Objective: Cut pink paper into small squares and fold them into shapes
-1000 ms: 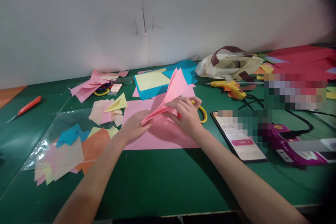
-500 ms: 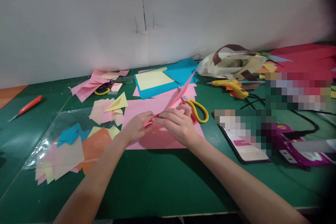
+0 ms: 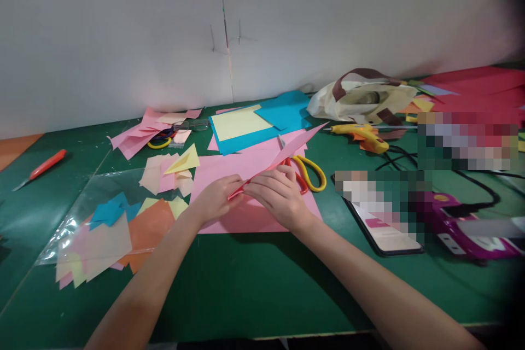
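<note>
My left hand (image 3: 216, 198) and my right hand (image 3: 281, 195) are both closed on a folded pink paper (image 3: 296, 145). The left pinches its near left end, while the right grips it along the middle. A pointed flap of this paper sticks out to the upper right. Beneath lies a flat pink sheet (image 3: 246, 221) on the green table. Scissors (image 3: 315, 174) with yellow and red handles rest just past my right hand, their blades partly hidden by the folded paper.
Paper pieces (image 3: 151, 229) and a clear plastic bag (image 3: 77, 219) lie left. A craft knife (image 3: 45, 167) is farther left. Blue sheets (image 3: 283, 109) and a cloth bag (image 3: 328, 104) stand behind. To the right are a yellow glue gun (image 3: 369, 134), a phone (image 3: 385, 229) and a purple device (image 3: 463, 235).
The folded paper's pointed flap has tipped down and to the right, now reaching toward the glue gun. Both hands keep their grip and have shifted only slightly.
</note>
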A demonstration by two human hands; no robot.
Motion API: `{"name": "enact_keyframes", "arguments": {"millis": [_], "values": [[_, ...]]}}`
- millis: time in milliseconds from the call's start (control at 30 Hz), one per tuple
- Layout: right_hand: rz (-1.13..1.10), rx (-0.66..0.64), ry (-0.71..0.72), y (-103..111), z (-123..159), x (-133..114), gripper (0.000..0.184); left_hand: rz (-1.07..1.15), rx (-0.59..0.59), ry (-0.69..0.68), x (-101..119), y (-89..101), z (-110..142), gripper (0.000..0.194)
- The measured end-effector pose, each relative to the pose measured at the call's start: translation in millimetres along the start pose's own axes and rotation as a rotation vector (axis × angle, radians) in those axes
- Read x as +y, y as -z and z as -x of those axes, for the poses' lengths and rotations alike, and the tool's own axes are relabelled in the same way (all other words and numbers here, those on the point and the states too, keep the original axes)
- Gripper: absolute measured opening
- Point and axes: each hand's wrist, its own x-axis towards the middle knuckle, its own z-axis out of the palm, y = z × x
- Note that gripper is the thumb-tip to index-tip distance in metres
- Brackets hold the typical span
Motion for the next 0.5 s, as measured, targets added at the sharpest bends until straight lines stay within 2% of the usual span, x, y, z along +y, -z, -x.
{"name": "enact_keyframes", "arguments": {"millis": [200, 333, 500], "values": [[-0.013, -0.018, -0.008, 0.2, 0.9, 0.2, 0.021, -0.007, 0.01, 0.038, 0.0, -0.9, 0.9, 0.013], [0.013, -0.024, -0.011, 1.4, -0.8, -0.7, 0.024, 0.052, 0.019, 0.071, 1.8, -0.8, 1.6, 0.01], [-0.005, -0.035, 0.001, 1.3, -1.7, -1.2, 0.028, 0.024, 0.052, 0.069, 1.6, -1.2, 1.6, 0.012]]}}
